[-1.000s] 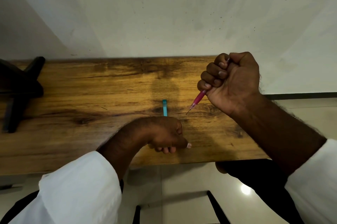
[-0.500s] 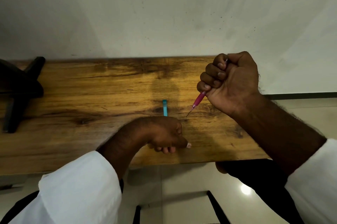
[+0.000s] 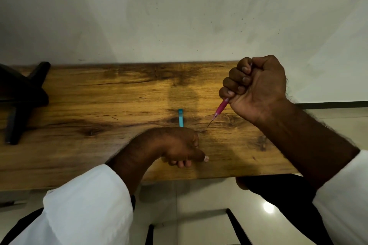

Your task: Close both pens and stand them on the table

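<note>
1. Nearest to us, our white sleeves frame the view, with pale floor tiles and a dark chair frame below the table's near edge.

2. Our left hand rests on the wooden table close to that edge. Its fingers are curled under into a loose fist and the thumb points right along the wood. A teal stick shows just past the knuckles, its long axis running away from us. Its near end is hidden behind the hand, so we cannot tell whether the fingers grip it or merely lie in front of it.

3. Further off and to the right, our right hand is raised above the table, closed in a full fist round a pink pen. Only the lower barrel and the fine tip stick out below the little finger. The pen slants down and to the left, toward the left hand.

4. The relation that matters: the tip hangs just right of the teal stick and a little beyond the left knuckles, near a dark scratch in the grain. Whether it touches the wood we cannot say. The left hand is the nearer one to the stick.

5. Far left on the table stands a black stand, well apart from both hands.

6. Behind everything rises a scuffed pale wall. We see no containers.
</note>
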